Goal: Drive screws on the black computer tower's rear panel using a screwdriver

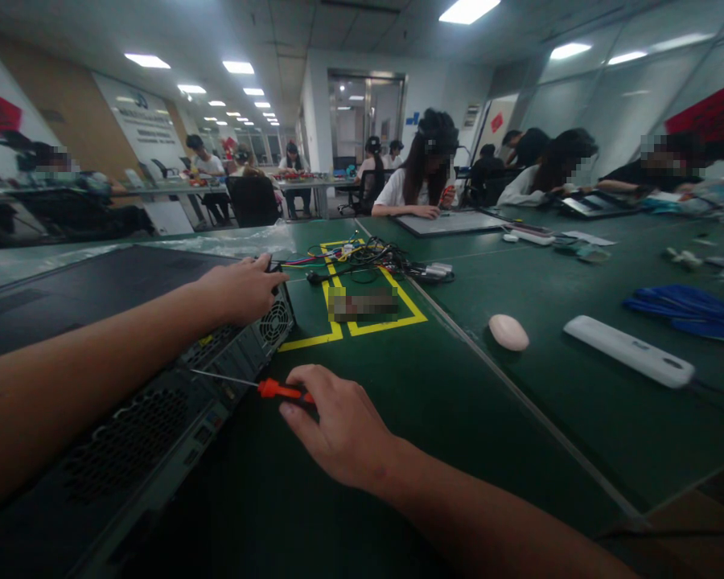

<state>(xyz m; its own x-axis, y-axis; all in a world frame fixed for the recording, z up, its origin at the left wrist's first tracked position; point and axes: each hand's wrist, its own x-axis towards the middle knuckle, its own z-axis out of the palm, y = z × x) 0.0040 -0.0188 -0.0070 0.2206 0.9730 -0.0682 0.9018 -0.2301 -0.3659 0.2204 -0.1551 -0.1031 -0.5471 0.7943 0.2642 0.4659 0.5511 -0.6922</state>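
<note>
A black desktop computer case (133,281) lies on its side at the left, its rear panel with fan grille and ports turned toward me. My left hand (241,288) rests on the case's top near the far rear corner, fingers reaching over the edge. In my right hand (338,422) is a screwdriver (277,391) with an orange and black handle, the fingers closed around it. Its thin shaft points left, and the tip is at the rear panel. Whether the tip sits in a screw is too small to tell.
Bundled cables (377,256) lie by yellow tape (386,326) on the green table (458,450), near a blurred-out item. Rightward are a pale oval object (508,332), a white bar-shaped device (627,351) and blue straps (684,310). Across the table, people work; one has a flat panel (450,223).
</note>
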